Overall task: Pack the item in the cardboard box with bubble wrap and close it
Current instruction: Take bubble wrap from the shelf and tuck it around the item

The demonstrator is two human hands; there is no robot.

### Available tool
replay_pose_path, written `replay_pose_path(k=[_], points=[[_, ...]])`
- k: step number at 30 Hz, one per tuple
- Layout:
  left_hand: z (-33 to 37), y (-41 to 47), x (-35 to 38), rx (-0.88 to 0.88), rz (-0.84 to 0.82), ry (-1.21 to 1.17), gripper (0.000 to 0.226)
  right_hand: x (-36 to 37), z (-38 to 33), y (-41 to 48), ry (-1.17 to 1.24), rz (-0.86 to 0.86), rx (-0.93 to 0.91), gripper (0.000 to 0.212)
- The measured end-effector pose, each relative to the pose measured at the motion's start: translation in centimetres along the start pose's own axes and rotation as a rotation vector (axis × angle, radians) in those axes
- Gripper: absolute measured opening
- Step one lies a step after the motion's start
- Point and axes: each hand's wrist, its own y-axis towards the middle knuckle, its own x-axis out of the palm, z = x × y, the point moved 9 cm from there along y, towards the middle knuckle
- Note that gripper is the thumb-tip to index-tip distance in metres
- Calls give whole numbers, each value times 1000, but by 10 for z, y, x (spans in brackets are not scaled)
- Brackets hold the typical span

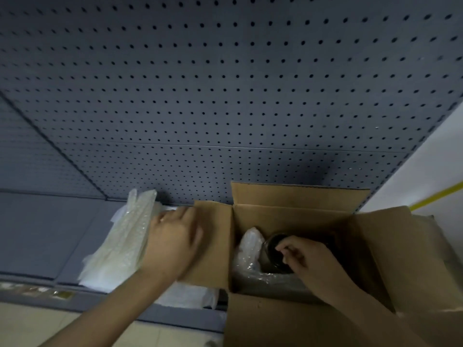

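Note:
An open cardboard box (288, 319) stands on a grey shelf, its flaps spread outward. Inside it lies a dark round jar-like item (271, 251) with clear bubble wrap (249, 246) bunched at its left and under it. My right hand (308, 261) is down in the box, fingers closed on the item's dark top. My left hand (172, 239) rests flat on the box's left flap (215, 221), fingers apart, reaching toward a stack of bubble wrap sheets (120, 246) lying left of the box.
A grey pegboard wall (225, 96) rises behind the shelf (42, 234). A white wall with a yellow stripe (436, 194) is at the right. The box's right flap (400, 246) sticks out wide. A pale floor shows below the shelf edge.

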Motion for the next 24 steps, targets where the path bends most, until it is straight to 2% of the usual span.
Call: replay_pose_path(k=[3,5,6,8,10,12,14,17,21,24], points=[[-89,-13,10,-182,-17,54,25,-3,-43,1,54,100,-68,20],[-139,-24,33,-265,-85,92,30,4,-79,3,76,150,-119,26],[-164,-29,49,-327,-136,90,39,11,-98,5,80,175,-143,23],[-205,-42,81,-463,-271,52,73,29,-138,8,86,223,-195,9],[-231,-51,109,-533,-361,4,103,51,-180,10,93,278,-250,13],[-241,-59,137,-537,-449,-46,116,79,-219,15,90,293,-275,12],[-244,-63,151,-494,-506,0,112,114,-248,24,120,256,-272,13],[-255,-59,143,-448,-445,-12,100,167,-255,43,192,137,-120,13],[-289,-53,97,-457,-267,-437,89,204,-238,51,393,80,133,24],[-324,-49,55,-548,-156,-818,78,216,-221,55,606,107,305,30]])
